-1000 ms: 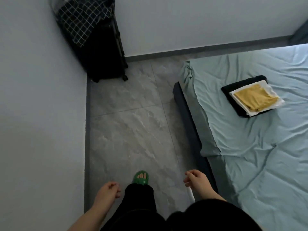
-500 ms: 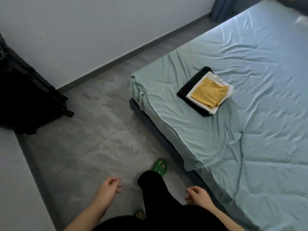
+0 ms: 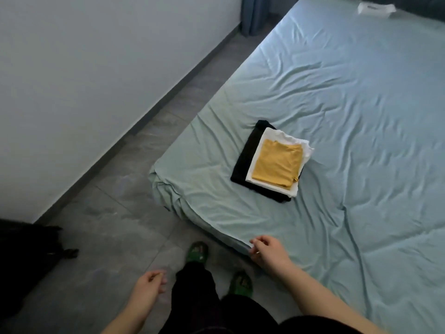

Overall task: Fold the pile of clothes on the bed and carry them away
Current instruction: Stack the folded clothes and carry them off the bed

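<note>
A folded stack of clothes lies near the corner of the bed (image 3: 361, 97): a yellow garment (image 3: 278, 166) on top, a white one (image 3: 280, 138) under it, a black one (image 3: 245, 162) at the bottom. My left hand (image 3: 149, 284) hangs over the floor with loosely curled fingers and holds nothing. Over the bed's near edge my right hand (image 3: 267, 253) hangs the same way, also holding nothing. Both hands are well short of the stack.
The bed wears a wrinkled pale green sheet. A black suitcase (image 3: 26, 256) stands at the left by the white wall. Grey tiled floor (image 3: 115, 213) runs between wall and bed. A white object (image 3: 375, 7) lies at the bed's far end. My feet wear green sandals (image 3: 197, 251).
The view has swung right toward the bed, and the stack now sits closer and more central. My right hand has come up over the bed's edge.
</note>
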A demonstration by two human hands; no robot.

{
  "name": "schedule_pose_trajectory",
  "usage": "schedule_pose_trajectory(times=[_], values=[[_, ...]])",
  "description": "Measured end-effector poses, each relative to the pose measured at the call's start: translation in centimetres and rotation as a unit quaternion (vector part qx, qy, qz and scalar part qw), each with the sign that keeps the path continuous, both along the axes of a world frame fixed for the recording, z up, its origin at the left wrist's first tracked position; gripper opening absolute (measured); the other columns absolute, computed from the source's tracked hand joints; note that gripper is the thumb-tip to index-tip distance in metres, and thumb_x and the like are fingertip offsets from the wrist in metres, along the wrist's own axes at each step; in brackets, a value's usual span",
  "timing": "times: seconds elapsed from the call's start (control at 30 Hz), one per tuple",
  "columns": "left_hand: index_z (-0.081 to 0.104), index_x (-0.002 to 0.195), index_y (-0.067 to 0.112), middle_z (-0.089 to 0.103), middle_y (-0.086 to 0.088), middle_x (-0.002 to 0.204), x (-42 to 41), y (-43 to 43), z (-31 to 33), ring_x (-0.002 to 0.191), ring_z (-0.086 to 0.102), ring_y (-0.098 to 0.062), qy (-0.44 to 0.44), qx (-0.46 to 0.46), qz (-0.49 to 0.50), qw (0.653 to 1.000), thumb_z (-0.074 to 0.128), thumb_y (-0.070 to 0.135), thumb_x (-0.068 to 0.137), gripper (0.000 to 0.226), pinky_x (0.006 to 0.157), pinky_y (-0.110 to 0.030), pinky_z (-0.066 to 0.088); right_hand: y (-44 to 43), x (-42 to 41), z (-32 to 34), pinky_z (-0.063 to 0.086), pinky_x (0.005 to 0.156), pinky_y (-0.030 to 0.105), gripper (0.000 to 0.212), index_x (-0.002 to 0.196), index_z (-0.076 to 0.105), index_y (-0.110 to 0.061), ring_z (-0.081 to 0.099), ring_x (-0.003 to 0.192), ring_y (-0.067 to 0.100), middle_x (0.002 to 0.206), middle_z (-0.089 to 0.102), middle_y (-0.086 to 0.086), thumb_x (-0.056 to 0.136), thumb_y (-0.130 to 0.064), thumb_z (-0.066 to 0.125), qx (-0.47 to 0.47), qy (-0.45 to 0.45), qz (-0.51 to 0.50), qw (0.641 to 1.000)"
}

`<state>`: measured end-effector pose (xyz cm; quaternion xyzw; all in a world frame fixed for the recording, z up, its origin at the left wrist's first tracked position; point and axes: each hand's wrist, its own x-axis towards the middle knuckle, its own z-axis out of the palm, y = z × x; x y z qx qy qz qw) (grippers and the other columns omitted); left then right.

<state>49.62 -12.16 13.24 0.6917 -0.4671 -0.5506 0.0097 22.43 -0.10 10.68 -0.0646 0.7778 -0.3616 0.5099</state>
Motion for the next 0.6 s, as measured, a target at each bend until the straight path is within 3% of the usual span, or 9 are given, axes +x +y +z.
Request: schedule_pose_trajectory(times=[0.17, 0.27, 0.47, 0.6], values=[[0.059, 0.111, -0.009, 0.059, -0.016, 0.082, -6.3, -8.1, -2.5, 0.066, 0.054, -0.024, -0.004, 0.031, -0.095, 0.995, 0.045, 0.003, 0.099, 0.022, 0.046, -0.020, 0.045, -3.1, -2.1, 0.0, 0.041, 0.044, 0.014, 0.016, 0.081, 0.057, -0.012, 0.053, 0.042, 0.005, 0.064, 0.062, 0.004, 0.096, -0.010, 0.051, 0.037, -0.006, -0.086, 0.996], [0.063, 0.106, -0.002, 0.062, -0.014, 0.081, -10.8, -11.7, -4.3, 0.063, 0.055, -0.022, -0.015, 0.068, -0.158, 0.985, 0.048, 0.007, 0.099, 0.019, 0.052, -0.027, 0.039, -2.5, -2.8, 0.0, 0.041, 0.043, 0.011, 0.017, 0.081, 0.057, -0.008, 0.053, 0.048, 0.011, 0.063, 0.060, 0.007, 0.096, -0.007, 0.050, 0.077, -0.002, -0.157, 0.985], [0.063, 0.100, 0.002, 0.066, -0.010, 0.078, -20.6, -15.6, -7.4, 0.060, 0.058, -0.019, 0.000, 0.079, -0.296, 0.952, 0.049, 0.006, 0.098, 0.015, 0.054, -0.026, 0.040, 0.4, -3.5, -1.0, 0.038, 0.042, 0.012, 0.018, 0.080, 0.057, -0.006, 0.052, 0.052, 0.017, 0.066, 0.060, 0.011, 0.097, -0.007, 0.051, 0.127, -0.017, -0.238, 0.963], [0.062, 0.099, 0.004, 0.063, -0.008, 0.078, -26.6, -15.8, -8.2, 0.060, 0.057, -0.017, 0.003, 0.092, -0.316, 0.944, 0.047, 0.007, 0.098, 0.016, 0.046, -0.018, 0.041, 1.0, -4.9, -2.6, 0.037, 0.039, 0.012, 0.019, 0.077, 0.057, -0.007, 0.052, 0.048, 0.014, 0.065, 0.061, 0.011, 0.095, -0.005, 0.052, 0.140, -0.039, -0.266, 0.953]])
